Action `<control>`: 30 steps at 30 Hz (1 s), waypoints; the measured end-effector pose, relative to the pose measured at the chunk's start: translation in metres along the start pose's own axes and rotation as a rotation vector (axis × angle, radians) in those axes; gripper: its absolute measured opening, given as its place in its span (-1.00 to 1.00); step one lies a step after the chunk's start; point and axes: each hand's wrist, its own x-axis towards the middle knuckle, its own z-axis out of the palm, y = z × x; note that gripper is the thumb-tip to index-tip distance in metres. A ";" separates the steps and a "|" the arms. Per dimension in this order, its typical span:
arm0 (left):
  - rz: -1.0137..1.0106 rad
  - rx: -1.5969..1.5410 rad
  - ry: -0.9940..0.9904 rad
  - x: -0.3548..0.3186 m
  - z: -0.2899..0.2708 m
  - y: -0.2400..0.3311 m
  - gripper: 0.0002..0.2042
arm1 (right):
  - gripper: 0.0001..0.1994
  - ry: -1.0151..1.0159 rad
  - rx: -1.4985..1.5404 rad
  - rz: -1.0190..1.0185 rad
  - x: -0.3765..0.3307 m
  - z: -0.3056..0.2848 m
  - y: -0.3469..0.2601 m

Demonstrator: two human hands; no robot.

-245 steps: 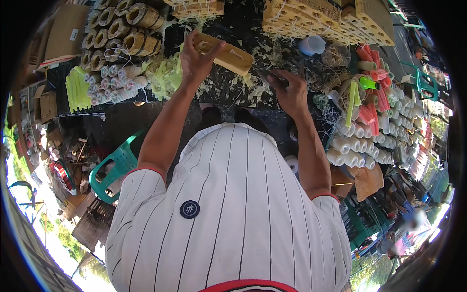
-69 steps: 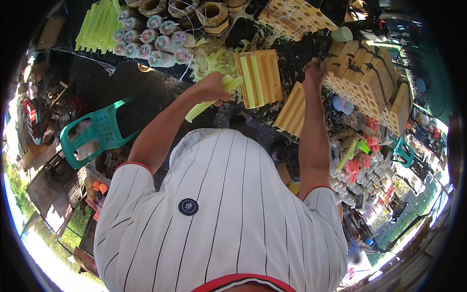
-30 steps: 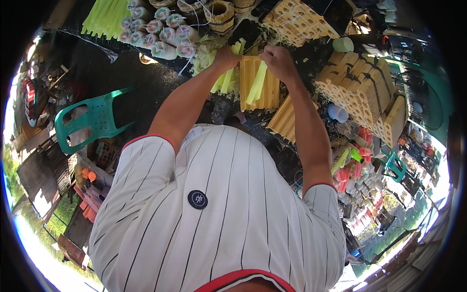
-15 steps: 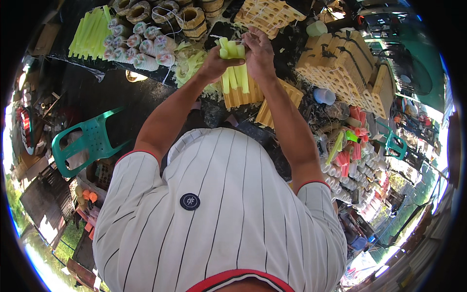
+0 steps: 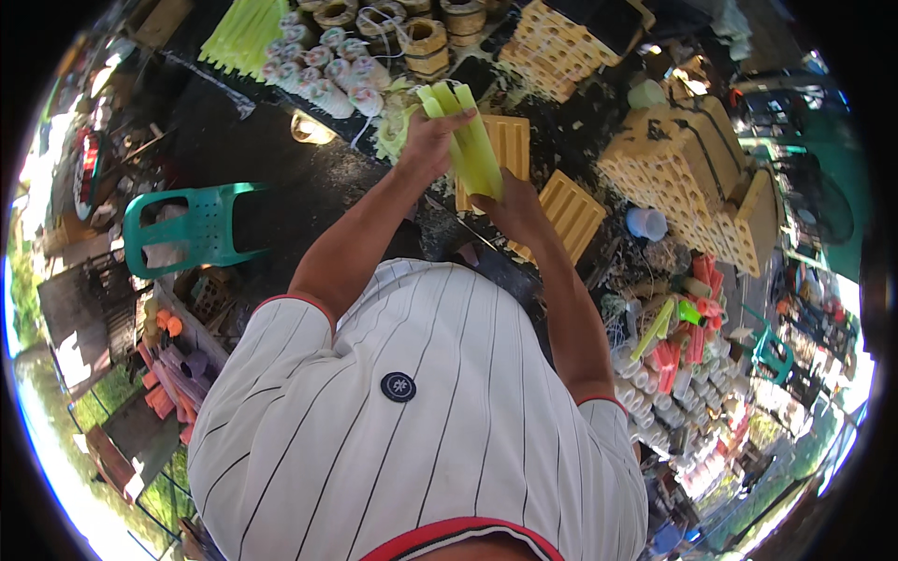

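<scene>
Between my hands is a bundle of long, pale yellow-green sticks that look like candles, tilted with their far ends toward the upper left. My left hand is closed round the upper part, thumb laid across the sticks. Low on the bundle, my right hand grips the near end, its fingers partly hidden. Just beyond the bundle lies a grooved yellow block. A second grooved block lies beside my right hand. Pale green shavings or scraps are heaped left of my left hand.
Wrapped rolls, more green sticks and wooden tubs stand at the far left. Perforated yellow blocks are stacked right, near a pale cup. A green chair stands left.
The green sticks that lay on the grooved block are now off it, and a long bundle is held up. My right hand has come down to its near end. The view has shifted slightly.
</scene>
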 end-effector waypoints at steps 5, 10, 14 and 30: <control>0.013 -0.035 0.076 -0.036 -0.005 0.015 -0.68 | -0.66 -0.169 0.127 0.020 -0.008 -0.003 -0.005; 0.020 -0.001 0.165 -0.046 -0.016 0.039 -0.70 | -0.59 -0.241 0.136 -0.016 -0.004 0.008 -0.009; 0.107 0.048 0.173 -0.050 -0.032 0.073 -0.70 | -0.32 -0.189 -0.039 -0.201 -0.006 0.009 -0.035; 0.086 0.231 0.287 0.054 -0.250 0.304 -0.40 | -0.23 -0.160 0.093 -0.392 0.244 0.202 -0.338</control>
